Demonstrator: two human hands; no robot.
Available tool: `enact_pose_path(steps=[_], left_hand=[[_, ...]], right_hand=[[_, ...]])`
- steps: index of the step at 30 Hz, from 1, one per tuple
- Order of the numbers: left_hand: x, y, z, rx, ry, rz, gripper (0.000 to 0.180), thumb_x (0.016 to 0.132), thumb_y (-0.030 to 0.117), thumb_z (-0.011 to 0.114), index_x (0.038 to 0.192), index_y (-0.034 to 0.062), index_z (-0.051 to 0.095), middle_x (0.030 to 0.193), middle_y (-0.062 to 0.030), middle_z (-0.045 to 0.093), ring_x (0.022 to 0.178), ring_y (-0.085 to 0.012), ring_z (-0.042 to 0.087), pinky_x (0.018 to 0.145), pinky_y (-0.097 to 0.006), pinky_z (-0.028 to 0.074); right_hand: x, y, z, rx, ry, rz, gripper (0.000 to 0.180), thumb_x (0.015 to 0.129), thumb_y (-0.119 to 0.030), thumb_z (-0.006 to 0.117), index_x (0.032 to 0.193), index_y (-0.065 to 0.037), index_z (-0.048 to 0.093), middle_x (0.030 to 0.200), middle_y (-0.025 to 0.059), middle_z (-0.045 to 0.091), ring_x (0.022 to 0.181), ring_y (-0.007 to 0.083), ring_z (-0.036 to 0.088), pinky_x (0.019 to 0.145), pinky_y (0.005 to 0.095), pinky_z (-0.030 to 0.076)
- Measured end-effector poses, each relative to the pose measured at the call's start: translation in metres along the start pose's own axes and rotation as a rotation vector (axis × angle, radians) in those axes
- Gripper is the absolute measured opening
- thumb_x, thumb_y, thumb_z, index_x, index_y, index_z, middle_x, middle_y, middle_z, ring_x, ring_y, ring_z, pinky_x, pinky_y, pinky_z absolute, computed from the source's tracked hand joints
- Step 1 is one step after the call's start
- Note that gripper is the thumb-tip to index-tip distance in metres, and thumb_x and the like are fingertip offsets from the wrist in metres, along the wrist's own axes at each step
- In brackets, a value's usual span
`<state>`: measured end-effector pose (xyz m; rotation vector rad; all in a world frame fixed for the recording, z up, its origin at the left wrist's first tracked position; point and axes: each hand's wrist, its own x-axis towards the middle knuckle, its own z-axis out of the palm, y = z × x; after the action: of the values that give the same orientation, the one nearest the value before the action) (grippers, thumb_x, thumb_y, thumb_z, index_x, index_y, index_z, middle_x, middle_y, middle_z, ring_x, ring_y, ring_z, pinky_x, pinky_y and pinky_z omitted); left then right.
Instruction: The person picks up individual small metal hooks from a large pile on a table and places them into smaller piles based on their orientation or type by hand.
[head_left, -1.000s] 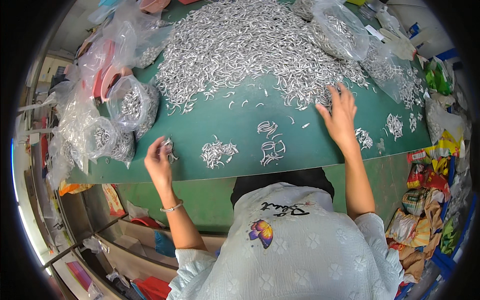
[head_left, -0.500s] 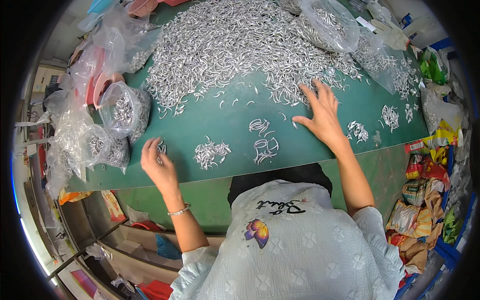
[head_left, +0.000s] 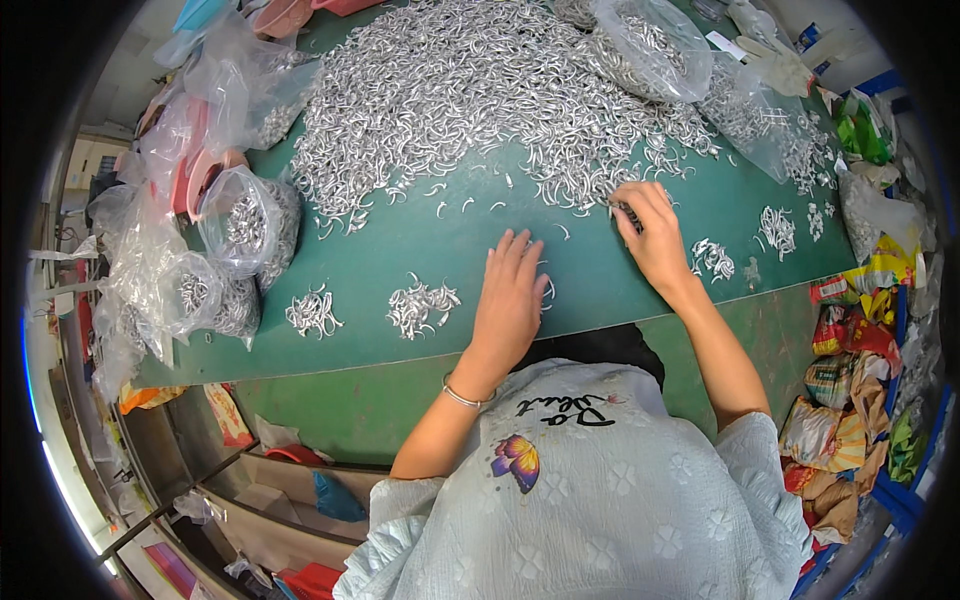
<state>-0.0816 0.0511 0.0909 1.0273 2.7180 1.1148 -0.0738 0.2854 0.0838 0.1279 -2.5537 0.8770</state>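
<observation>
A broad heap of small curved silver metal pieces covers the far part of the green table. My left hand lies palm down over a small group of these pieces near the front edge, fingers stretched out, hiding most of it. At the heap's near right edge, my right hand has its fingers curled toward the thumb; what they hold is hidden. Left of my left hand are two little piles, one nearer and one farther left. Another small pile sits just right of my right wrist.
More small piles lie at the right. Clear plastic bags of metal pieces crowd the left side, beside a pink basket. Another filled bag rests at the far right. Colourful packages stand on the right beyond the table.
My left hand has moved right from the leftmost little pile, now uncovered, to the group in front of me. My right hand's spread fingers have curled in at the heap's edge.
</observation>
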Motion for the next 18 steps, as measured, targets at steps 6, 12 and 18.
enact_pose_path(steps=[6,12,18], left_hand=[[-0.013,0.010,0.005,-0.027,-0.042,0.020,0.044,0.085,0.010,0.066,0.126,0.0028,0.053,0.135,-0.0178,0.046,0.131,-0.0406,0.039,0.110,-0.056,0.029],[-0.013,0.008,0.012,0.001,-0.005,0.053,0.042,0.080,0.013,0.072,0.118,0.0046,0.057,0.126,-0.0164,0.048,0.127,-0.0398,0.042,0.108,-0.058,0.030],[-0.014,0.003,0.019,-0.034,0.064,0.036,0.028,0.080,0.005,0.070,0.106,0.0035,0.059,0.117,-0.0153,0.051,0.123,-0.0392,0.046,0.107,-0.056,0.033]], right_hand=[[0.002,-0.034,0.000,-0.136,-0.021,-0.034,0.022,0.078,-0.007,0.069,0.098,-0.004,0.061,0.110,0.0120,0.053,0.101,0.0302,0.051,0.086,0.0412,0.041],[-0.011,-0.045,0.025,-0.240,-0.183,-0.038,0.021,0.077,-0.014,0.070,0.091,-0.003,0.060,0.106,0.0099,0.054,0.102,0.0281,0.049,0.086,0.0412,0.037],[-0.017,-0.042,-0.009,-0.184,-0.044,-0.053,0.015,0.076,-0.008,0.070,0.088,-0.004,0.060,0.100,0.0076,0.057,0.097,0.0261,0.052,0.084,0.0393,0.037]])
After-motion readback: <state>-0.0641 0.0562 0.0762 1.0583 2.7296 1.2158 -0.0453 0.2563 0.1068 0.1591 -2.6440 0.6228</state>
